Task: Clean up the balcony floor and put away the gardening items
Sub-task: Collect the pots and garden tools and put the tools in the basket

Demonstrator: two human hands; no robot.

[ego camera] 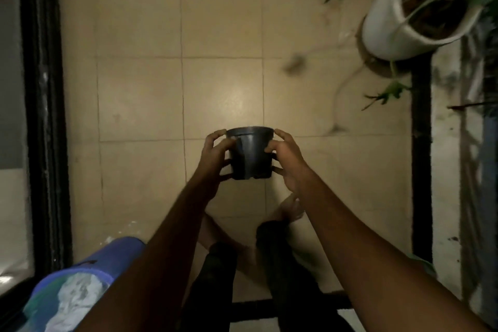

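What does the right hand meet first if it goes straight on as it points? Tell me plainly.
The black pot: the right hand grips its side, fingers aimed inward at it. Past the pot, only tiled floor seems to lie ahead, though depth is unclear.

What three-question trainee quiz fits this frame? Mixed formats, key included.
1. True or false: the left hand and the right hand both grip the small black pot.
2. Where in the head view is the white planter? A) upper right B) lower left C) centre
3. Fill in: the container at lower left is mostly ____ in colour.
Key: 1 true; 2 A; 3 blue.
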